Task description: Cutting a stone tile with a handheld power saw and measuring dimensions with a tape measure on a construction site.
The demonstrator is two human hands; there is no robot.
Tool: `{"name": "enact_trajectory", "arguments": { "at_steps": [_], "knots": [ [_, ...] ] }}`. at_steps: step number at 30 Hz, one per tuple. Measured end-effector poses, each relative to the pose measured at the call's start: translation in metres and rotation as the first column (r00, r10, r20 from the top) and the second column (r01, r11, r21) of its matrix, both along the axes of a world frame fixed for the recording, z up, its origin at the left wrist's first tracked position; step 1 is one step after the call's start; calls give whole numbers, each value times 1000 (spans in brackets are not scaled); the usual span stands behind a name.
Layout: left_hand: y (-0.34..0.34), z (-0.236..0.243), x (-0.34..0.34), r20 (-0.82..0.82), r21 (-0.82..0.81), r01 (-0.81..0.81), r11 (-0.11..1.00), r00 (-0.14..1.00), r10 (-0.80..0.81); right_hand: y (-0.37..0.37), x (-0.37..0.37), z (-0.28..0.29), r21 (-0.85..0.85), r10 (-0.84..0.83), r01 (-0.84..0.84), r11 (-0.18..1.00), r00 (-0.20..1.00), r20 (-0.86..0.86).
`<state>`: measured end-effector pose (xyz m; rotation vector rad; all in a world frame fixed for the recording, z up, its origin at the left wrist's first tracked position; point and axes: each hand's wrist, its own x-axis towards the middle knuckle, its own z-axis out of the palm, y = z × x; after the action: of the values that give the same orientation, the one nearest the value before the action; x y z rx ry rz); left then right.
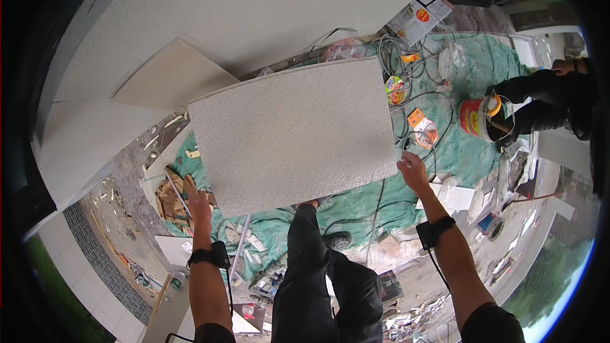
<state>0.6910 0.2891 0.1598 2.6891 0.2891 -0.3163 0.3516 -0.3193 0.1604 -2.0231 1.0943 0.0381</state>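
Person is flanking a pale, pebble-textured panel (292,140) with two bare hands above a green ground sheet (457,146).
The left hand (199,204) is extending its fingers beside the left edge; the right (413,170) is curling near the lower right corner; whether either is gripping, the view cannot tell. The panel is looking stiff, fairly heavy and chip-prone at its corners, its rough face probably resisting slips, its width favouring holds beneath both short sides.
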Motion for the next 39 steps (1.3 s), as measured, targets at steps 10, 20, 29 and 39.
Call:
{"name": "enact_trajectory", "arguments": {
  "at_steps": [10,20,29,39],
  "knots": [
    [-94,-8,7,-60,-22,47,999,997,-48,-33,57,-35,195,17,44,980,953,-302],
    [-112,-8,22,-120,263,5,965,992,28,-24,62,-36,-17,-176,177,984,958,-225],
    [-105,66,27,-23,-172,-252,952,968,251,19,19,59,62,-408,417,907,905,-125],
    [-183,249,-30,6,-613,21,790,1000,-22,165,-249,215,153,-879,875,460,424,220]
  ]
}}
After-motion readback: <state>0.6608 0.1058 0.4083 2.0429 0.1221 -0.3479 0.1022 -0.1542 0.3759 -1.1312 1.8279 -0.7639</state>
